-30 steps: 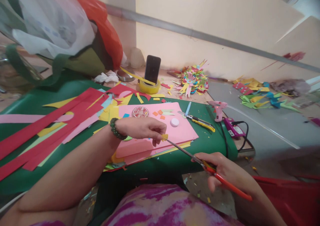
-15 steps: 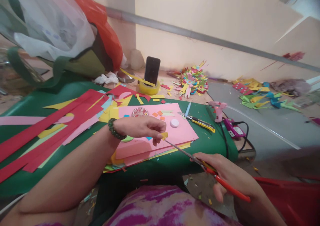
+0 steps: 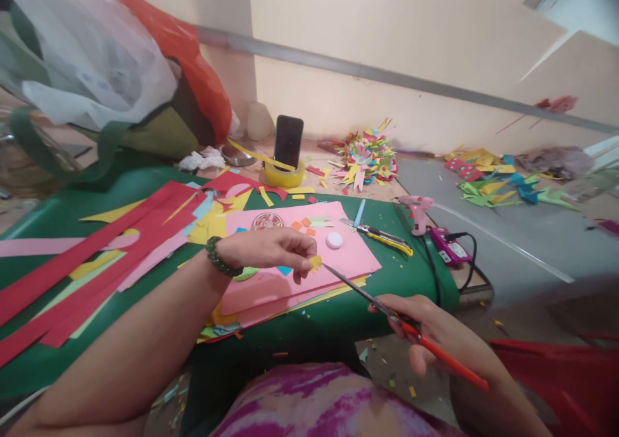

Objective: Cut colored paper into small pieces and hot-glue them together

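Between thumb and fingertips, my left hand pinches a small piece of yellow paper above the pink paper sheets. My right hand grips long scissors with red handles. Their blades look closed, and the tips point at the right edge of the yellow piece; whether they touch it I cannot tell. Under and behind my left hand lie small orange paper squares, a round white cap and a round clear container with red bits.
A yellow utility knife lies right of the sheets, near a pink glue gun and a purple power strip. Red paper strips cover the left side. A phone leans at a tape roll, left of a paper-flower bundle.
The scissor tips have drawn slightly away from the yellow piece, and the blades look closed. The yellow piece has turned a little in my left fingers. The view has shifted slightly.
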